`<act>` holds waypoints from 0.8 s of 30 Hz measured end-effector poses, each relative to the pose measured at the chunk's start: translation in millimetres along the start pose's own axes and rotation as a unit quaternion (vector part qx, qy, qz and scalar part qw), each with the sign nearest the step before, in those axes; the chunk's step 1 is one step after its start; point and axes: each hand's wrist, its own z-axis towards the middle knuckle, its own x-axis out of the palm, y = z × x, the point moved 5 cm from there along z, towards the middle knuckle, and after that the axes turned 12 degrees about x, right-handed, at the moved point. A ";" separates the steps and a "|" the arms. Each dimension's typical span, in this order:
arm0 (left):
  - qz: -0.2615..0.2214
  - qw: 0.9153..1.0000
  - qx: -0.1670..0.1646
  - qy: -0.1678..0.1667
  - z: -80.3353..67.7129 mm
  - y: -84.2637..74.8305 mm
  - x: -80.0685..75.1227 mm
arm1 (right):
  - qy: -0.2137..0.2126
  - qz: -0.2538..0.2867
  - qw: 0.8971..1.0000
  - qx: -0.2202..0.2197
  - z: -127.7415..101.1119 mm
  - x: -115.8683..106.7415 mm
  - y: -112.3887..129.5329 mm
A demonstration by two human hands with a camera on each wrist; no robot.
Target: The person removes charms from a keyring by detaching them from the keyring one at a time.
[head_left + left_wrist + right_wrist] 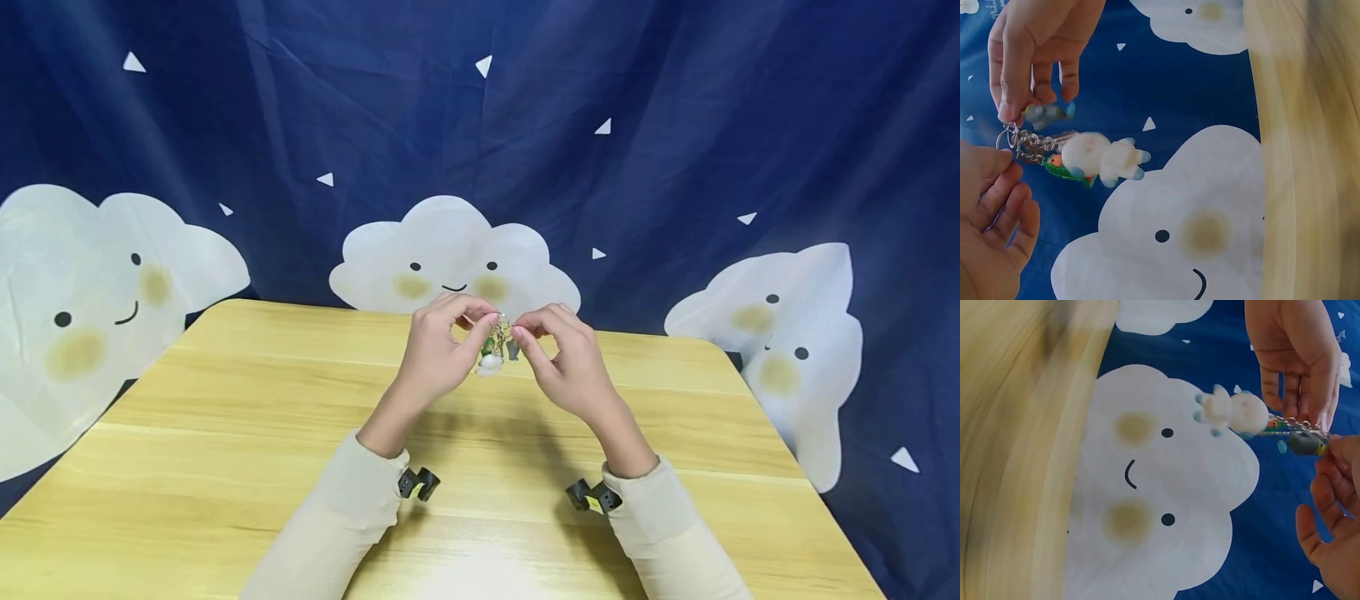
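Note:
A metal keyring (505, 327) with several charms is held up above the far part of the table, between both hands. My left hand (441, 348) pinches the ring between thumb and forefinger. Opposite it, the thumb and forefinger of my right hand (567, 360) pinch at the ring by a small grey charm (1302, 444); exactly which part they grip is hidden. A cream, doll-like charm (1088, 154) with bluish limb ends dangles from a short chain. Beside it hangs a green charm (1065, 172) with orange-red spots, partly covered. Other fingers are loosely bent.
The wood-grain table (480, 517) extends beneath both forearms. Behind its far edge hangs a dark blue curtain (420, 108) printed with smiling white clouds and small triangles. Black wrist cameras are strapped at the left cuff (418, 483) and right cuff (592, 497).

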 end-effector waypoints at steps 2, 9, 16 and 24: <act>0.007 1.000 0.009 0.008 -0.3 0.4 0.8 | -0.002 0.002 1.000 -0.005 0.1 -0.6 0.0; 0.066 0.993 0.079 0.061 -0.3 -7.2 4.8 | -0.004 0.004 1.000 -0.014 0.1 -1.8 -0.8; 0.079 0.989 0.096 0.076 0.0 -9.0 5.5 | 0.010 0.001 1.000 -0.013 -0.1 -1.3 -2.6; 0.071 0.990 0.102 0.070 0.0 -6.3 4.7 | 0.057 -0.021 0.998 -0.009 -1.3 2.5 -2.9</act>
